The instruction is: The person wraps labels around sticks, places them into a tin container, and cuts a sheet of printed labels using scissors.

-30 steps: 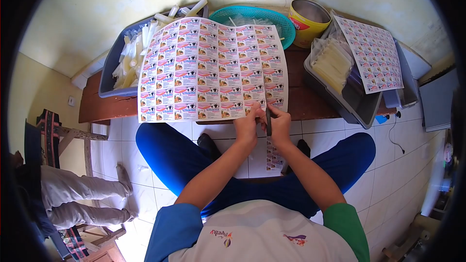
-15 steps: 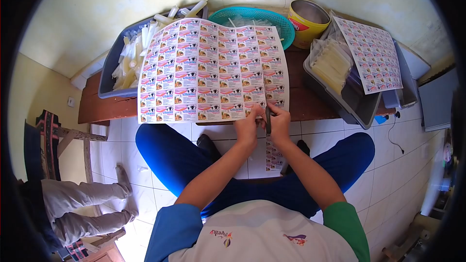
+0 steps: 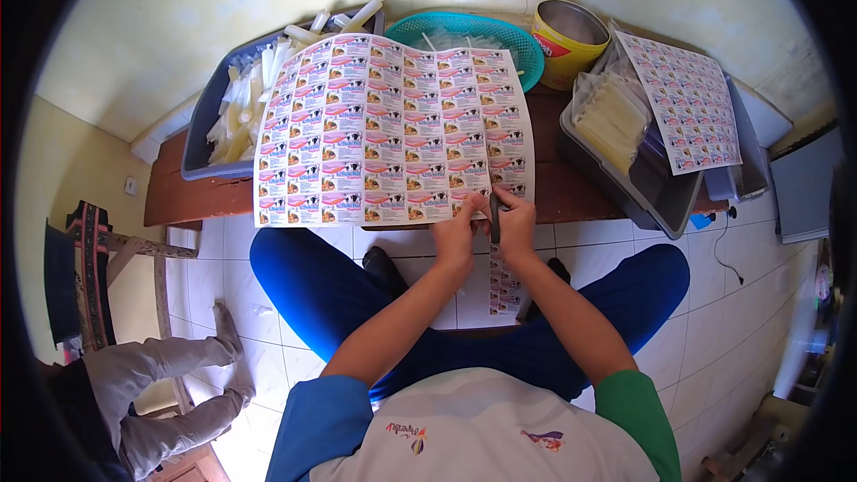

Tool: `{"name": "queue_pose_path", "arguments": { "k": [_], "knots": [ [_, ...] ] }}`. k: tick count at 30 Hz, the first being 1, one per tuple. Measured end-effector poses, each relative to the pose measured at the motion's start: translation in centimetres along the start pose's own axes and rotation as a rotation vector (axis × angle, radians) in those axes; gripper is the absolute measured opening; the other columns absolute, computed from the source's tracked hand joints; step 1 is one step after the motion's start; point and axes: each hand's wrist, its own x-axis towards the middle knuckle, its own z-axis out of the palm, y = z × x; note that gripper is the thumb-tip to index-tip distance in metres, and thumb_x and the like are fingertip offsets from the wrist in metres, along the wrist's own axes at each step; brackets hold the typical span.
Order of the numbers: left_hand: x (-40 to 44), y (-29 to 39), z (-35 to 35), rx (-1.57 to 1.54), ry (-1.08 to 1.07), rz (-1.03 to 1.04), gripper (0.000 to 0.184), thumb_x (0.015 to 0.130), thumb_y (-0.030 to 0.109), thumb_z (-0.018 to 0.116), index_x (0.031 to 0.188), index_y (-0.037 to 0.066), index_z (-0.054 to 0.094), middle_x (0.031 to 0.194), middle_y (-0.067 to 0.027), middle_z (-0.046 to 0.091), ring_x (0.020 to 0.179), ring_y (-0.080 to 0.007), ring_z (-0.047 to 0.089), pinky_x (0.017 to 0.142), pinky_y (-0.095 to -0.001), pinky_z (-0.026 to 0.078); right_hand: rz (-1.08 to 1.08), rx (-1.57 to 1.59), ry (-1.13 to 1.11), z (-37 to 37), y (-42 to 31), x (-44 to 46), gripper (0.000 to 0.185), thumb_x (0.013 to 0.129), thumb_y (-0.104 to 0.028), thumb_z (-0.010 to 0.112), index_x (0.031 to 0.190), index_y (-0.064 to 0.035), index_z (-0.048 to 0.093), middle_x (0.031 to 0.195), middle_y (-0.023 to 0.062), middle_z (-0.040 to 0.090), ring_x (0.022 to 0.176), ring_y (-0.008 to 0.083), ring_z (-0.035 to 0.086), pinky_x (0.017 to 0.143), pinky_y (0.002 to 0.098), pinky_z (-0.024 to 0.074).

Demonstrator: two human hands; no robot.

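A large printed sheet of labels point(image 3: 384, 134) spreads over the front of the bench, its surface wavy and its far edge raised over the containers. My left hand point(image 3: 453, 236) pinches the sheet's near edge towards its right side. In my right hand point(image 3: 515, 228) is a pair of dark scissors point(image 3: 495, 214), placed at the near edge, where a cut line runs up beside the rightmost column. The blades are mostly hidden by my fingers and the paper. Below my hands, a narrow strip of labels point(image 3: 502, 286) shows between my legs; what it rests on is unclear.
On the wooden bench point(image 3: 205, 201) stand a grey-blue crate point(image 3: 201, 138) of filled plastic tubes, a teal basket point(image 3: 527, 58) and a yellow tin point(image 3: 558, 54). At right, a dark tub point(image 3: 616, 183) holds bagged items beneath another label sheet point(image 3: 683, 98). A person's legs point(image 3: 170, 375) are at left.
My hands, the scissors and the sheet stay almost in place, with only a slight shift. At left, the other person's legs and body have moved a little.
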Motion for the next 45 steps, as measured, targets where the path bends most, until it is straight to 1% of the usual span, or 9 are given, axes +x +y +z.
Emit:
{"name": "queue_pose_path", "arguments": {
  "k": [9,15,25,27,30,31,32,39,45],
  "knots": [
    [0.0,0.2,-0.1,0.044,-0.020,-0.019,0.022,0.085,0.012,0.067,0.104,0.006,0.060,0.086,0.0003,0.062,0.059,-0.0072,0.052,0.047,-0.0223,0.037,0.039,0.015,0.016,0.1,0.2,0.5,0.047,0.076,-0.028,0.079,0.108,0.0044,0.066,0.064,-0.0007,0.059,0.048,0.0036,0.049,0.042,0.0212,0.0368],
    [-0.3,0.5,0.1,0.040,0.015,-0.020,0.020,0.086,0.011,0.066,0.104,0.006,0.060,0.086,0.0003,0.062,0.060,-0.0068,0.052,0.048,-0.0219,0.037,0.000,-0.007,0.027,0.2,0.3,0.6,0.043,0.078,-0.030,0.077,0.101,0.0052,0.067,0.060,-0.0034,0.055,0.044,0.0026,0.046,0.037,0.0202,0.0339],
    [-0.5,0.7,0.6,0.026,0.027,-0.011,0.021,0.085,0.012,0.067,0.104,0.008,0.060,0.087,0.0021,0.062,0.061,-0.0056,0.053,0.048,-0.0202,0.035,0.005,-0.018,0.027,0.4,-0.5,0.8,0.044,0.079,-0.030,0.076,0.105,0.0037,0.067,0.063,-0.0037,0.058,0.046,0.0014,0.046,0.038,0.0196,0.0367],
    [-0.5,0.7,0.7,-0.001,0.035,-0.007,0.021,0.085,0.012,0.066,0.105,0.008,0.060,0.087,0.0024,0.062,0.062,-0.0054,0.053,0.048,-0.0199,0.035,0.069,0.009,0.002,0.2,-1.1,0.6,0.047,0.075,-0.028,0.080,0.105,0.0046,0.067,0.069,-0.0023,0.061,0.055,0.0020,0.049,0.044,0.0203,0.0414],
    [-0.4,0.6,0.4,-0.016,0.032,-0.009,0.022,0.085,0.012,0.066,0.106,0.009,0.059,0.088,0.0027,0.062,0.062,-0.0052,0.053,0.048,-0.0199,0.035,0.058,-0.026,0.012,0.2,-0.8,0.8,0.047,0.075,-0.028,0.080,0.106,0.0044,0.067,0.070,-0.0021,0.061,0.055,0.0017,0.049,0.043,0.0203,0.0406],
    [-0.3,0.5,0.1,0.000,0.015,-0.026,0.026,0.085,0.013,0.068,0.108,0.008,0.058,0.090,0.0011,0.062,0.067,-0.0070,0.055,0.051,-0.0220,0.040,0.059,-0.026,0.013,0.2,-0.8,0.8,0.047,0.075,-0.028,0.080,0.106,0.0044,0.067,0.070,-0.0021,0.061,0.055,0.0017,0.049,0.043,0.0203,0.0406],
    [-0.1,0.4,-0.1,0.016,-0.002,-0.043,0.031,0.084,0.014,0.070,0.111,0.006,0.057,0.093,-0.0005,0.062,0.071,-0.0088,0.057,0.054,-0.0241,0.045,0.067,-0.032,0.016,0.2,-0.9,0.8,0.047,0.075,-0.028,0.080,0.106,0.0048,0.067,0.071,-0.0015,0.062,0.057,0.0021,0.049,0.046,0.0205,0.0417],
    [-0.3,0.5,0.3,-0.010,0.034,-0.030,0.032,0.085,0.012,0.069,0.114,0.004,0.057,0.098,-0.0016,0.063,0.077,-0.0090,0.059,0.057,-0.0241,0.046,0.025,-0.019,0.013,0.3,-0.7,1.3,0.048,0.074,-0.027,0.081,0.104,0.0075,0.066,0.077,0.0015,0.066,0.068,0.0045,0.052,0.061,0.0219,0.0448],
    [-0.2,0.4,0.1,0.005,0.039,-0.021,0.033,0.086,0.011,0.068,0.116,0.003,0.056,0.101,-0.0024,0.062,0.082,-0.0101,0.060,0.061,-0.0248,0.048,-0.022,-0.055,0.016,0.4,0.1,1.7,0.045,0.075,-0.027,0.080,0.103,0.0057,0.068,0.076,0.0015,0.066,0.067,0.0044,0.051,0.060,0.0224,0.0448]
  ]
}}
